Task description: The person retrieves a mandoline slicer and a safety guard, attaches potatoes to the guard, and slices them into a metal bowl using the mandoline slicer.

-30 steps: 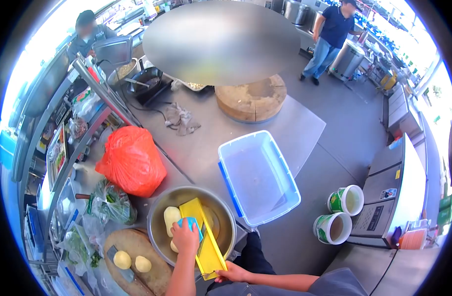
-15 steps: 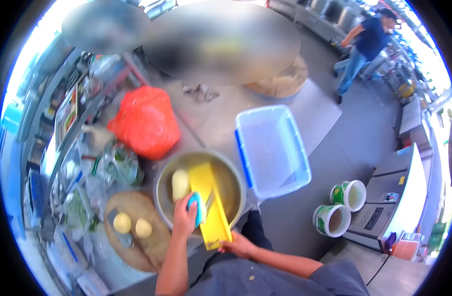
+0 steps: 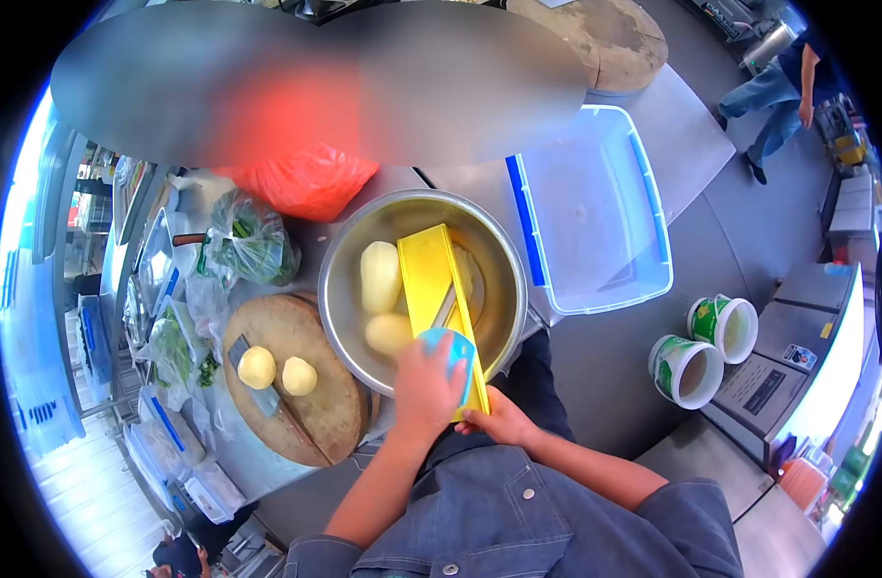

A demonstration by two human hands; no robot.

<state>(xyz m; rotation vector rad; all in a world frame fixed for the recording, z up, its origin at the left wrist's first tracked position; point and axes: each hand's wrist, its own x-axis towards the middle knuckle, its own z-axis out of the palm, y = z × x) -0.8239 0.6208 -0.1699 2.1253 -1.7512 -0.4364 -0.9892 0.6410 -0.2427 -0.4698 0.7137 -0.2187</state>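
Observation:
A yellow mandoline slicer [image 3: 429, 279] slants across a steel bowl [image 3: 333, 337], its near end over the rim. My right hand [image 3: 503, 418] grips that near end. My left hand [image 3: 427, 385], slightly blurred, is closed around a light-blue rounded holder [image 3: 452, 349] pressed against the slicer, below the metal blade [image 3: 445, 306]. Whatever is under the holder is hidden. Inside the bowl, left of the slicer, lie a long peeled potato [image 3: 380, 276] and a rounder one [image 3: 390, 333].
A round wooden board [image 3: 315, 424] at left carries two peeled potatoes [image 3: 258, 368] and a cleaver [image 3: 260, 397]. Bagged greens [image 3: 248, 241] and a red bag [image 3: 311, 183] lie beyond. A clear bin [image 3: 595, 212] stands right; buckets [image 3: 686, 371] and a walking person [image 3: 773, 96] are farther off.
The view has tilted down and shifted. My left hand with the blue holder has slid down the slicer toward my right hand. A second potato now shows in the bowl.

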